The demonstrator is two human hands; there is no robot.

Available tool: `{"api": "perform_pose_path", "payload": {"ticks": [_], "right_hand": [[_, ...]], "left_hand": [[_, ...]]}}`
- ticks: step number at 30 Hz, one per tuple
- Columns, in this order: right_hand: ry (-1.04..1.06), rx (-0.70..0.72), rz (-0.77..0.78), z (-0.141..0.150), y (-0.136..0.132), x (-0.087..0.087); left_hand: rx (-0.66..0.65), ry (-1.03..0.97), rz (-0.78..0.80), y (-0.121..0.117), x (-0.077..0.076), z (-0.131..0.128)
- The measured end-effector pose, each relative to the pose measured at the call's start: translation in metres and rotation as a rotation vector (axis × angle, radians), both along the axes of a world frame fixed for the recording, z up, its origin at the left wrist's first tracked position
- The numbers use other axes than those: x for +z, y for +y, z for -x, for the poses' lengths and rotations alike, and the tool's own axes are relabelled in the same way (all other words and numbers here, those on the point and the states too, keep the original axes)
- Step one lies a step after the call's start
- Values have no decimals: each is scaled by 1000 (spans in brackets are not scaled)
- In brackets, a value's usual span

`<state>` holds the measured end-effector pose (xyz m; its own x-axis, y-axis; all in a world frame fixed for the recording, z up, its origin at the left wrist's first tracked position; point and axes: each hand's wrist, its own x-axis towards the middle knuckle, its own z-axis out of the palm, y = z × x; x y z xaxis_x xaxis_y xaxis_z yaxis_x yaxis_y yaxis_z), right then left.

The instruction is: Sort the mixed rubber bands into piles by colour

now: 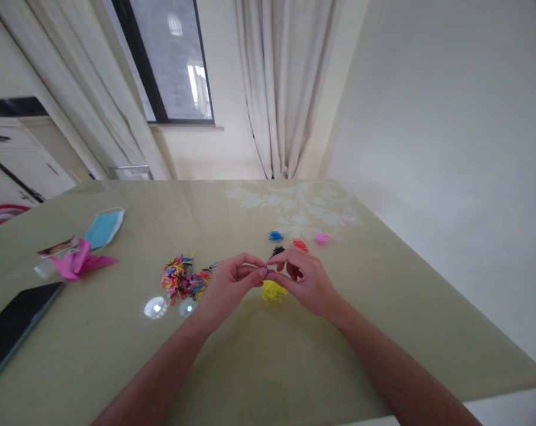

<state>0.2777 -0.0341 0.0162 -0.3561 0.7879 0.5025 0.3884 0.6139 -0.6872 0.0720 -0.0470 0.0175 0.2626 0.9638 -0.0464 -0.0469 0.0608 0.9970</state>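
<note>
My left hand (235, 283) and my right hand (307, 280) meet fingertip to fingertip above the table. Both are pinched closed; a tiny dark piece shows between the fingertips, too small to name. Beneath my hands lies a yellow pile of thin bands (274, 291). A black pile (278, 251) is partly hidden behind my right hand, as is a red-orange pile (300, 244). Farther back are a blue pile (275, 236) and a pink pile (322, 239). Left of my left hand spreads a mixed multicoloured heap of small bands (183, 278).
On the table's (130, 355) left side lie a dark phone (17, 325), a folded pink item (81, 260) and a blue face mask (105, 229). A white wall (449, 148) runs along the right edge. Curtains (286, 89) and a window (174, 59) stand behind.
</note>
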Motion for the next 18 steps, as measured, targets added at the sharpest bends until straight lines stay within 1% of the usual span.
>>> {"api": "perform_pose_path", "payload": {"ticks": [4, 8, 14, 16, 18], "right_hand": [[-10, 50, -21, -2, -1, 1], [4, 82, 5, -3, -1, 0], [34, 63, -10, -5, 3, 0], [90, 42, -28, -9, 5, 3], [190, -3, -42, -14, 6, 8]], "left_hand": [[-3, -11, 21, 1, 0, 0], [-15, -2, 27, 4, -1, 1], [-23, 10, 26, 5, -2, 3], [-17, 23, -4, 6, -2, 4], [12, 48, -47, 9, -4, 5]]}}
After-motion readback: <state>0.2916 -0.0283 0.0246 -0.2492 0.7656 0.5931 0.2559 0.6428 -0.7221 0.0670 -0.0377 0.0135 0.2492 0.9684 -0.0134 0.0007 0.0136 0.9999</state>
